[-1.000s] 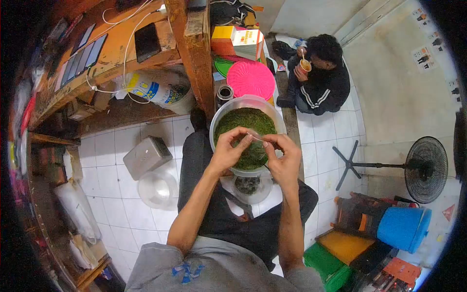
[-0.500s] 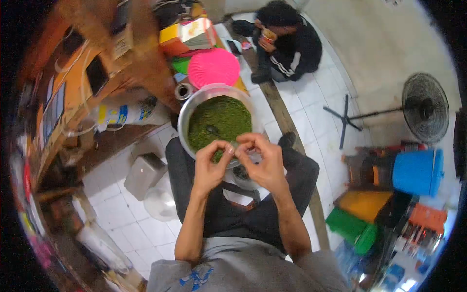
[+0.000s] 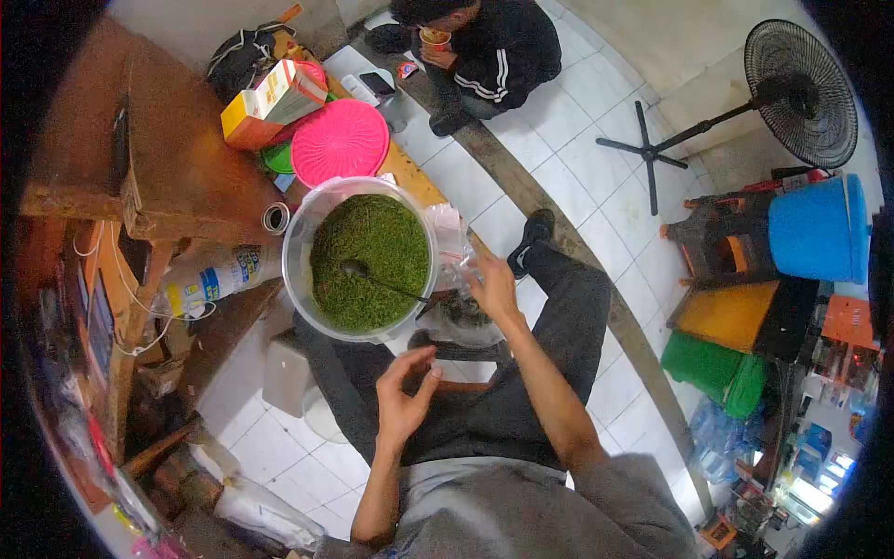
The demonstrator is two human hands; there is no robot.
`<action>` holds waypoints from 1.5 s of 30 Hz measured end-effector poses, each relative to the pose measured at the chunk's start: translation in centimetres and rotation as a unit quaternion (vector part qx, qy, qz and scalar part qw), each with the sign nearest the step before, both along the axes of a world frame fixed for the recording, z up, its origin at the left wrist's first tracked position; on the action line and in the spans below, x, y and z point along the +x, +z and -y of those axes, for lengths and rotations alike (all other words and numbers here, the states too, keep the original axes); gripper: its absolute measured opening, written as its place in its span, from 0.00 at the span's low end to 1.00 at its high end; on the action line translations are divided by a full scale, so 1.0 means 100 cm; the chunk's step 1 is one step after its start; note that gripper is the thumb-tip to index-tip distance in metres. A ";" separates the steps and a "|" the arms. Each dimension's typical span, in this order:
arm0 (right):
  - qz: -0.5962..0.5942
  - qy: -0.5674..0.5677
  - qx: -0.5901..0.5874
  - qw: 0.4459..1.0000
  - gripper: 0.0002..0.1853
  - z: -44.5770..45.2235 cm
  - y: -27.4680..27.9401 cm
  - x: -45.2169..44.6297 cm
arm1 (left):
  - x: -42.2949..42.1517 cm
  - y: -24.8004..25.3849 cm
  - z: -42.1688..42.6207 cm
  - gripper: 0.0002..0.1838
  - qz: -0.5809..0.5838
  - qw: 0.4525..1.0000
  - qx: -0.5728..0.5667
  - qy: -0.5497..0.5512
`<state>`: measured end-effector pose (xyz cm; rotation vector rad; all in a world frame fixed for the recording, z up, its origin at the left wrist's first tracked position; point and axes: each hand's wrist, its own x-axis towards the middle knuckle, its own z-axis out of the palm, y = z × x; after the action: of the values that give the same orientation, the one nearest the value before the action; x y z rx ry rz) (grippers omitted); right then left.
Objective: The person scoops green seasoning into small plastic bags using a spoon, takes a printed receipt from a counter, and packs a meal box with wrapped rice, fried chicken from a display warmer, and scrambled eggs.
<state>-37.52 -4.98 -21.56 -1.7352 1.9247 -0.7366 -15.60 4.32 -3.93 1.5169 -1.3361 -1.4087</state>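
Just over the lap, got the left hand loosely half open, thumb and curled fingers slightly apart, and can't spot anything in its grip. Also got the right hand out beside the tub, fingers bent against some clear plastic bags; can't tell how tightly, tbh. Seeing those bags right at the tub's right rim. Looking into the tub, finding loads of finely chopped greens, plus a black spoon lying on top, handle angled toward the right hand. Just below the right hand, spotting a clear bowl with dark stuff inside, too blurry to name. Past the tub, seeing a ridged pink lid and, farther off, a person sitting with a cup.
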 end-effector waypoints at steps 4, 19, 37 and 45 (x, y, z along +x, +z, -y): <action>0.008 -0.008 -0.075 0.997 0.11 0.058 -0.032 0.020 | -0.003 -0.001 -0.009 0.14 0.024 0.999 0.020 -0.008; 0.178 -0.035 0.066 0.981 0.10 0.066 -0.014 -0.010 | -0.073 -0.100 0.039 0.14 -0.196 0.961 0.194 0.035; 0.354 -0.124 0.172 0.911 0.06 0.042 0.014 -0.023 | -0.106 -0.161 0.100 0.17 -0.231 0.931 0.194 0.205; 0.344 -0.012 0.049 0.938 0.15 0.006 0.080 -0.023 | -0.098 -0.143 0.089 0.12 -0.224 0.937 0.196 0.185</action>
<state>-39.77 -5.62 -13.60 -1.1687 1.4610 -1.0624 -25.37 -4.59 -18.26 1.4672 -0.4823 -1.6949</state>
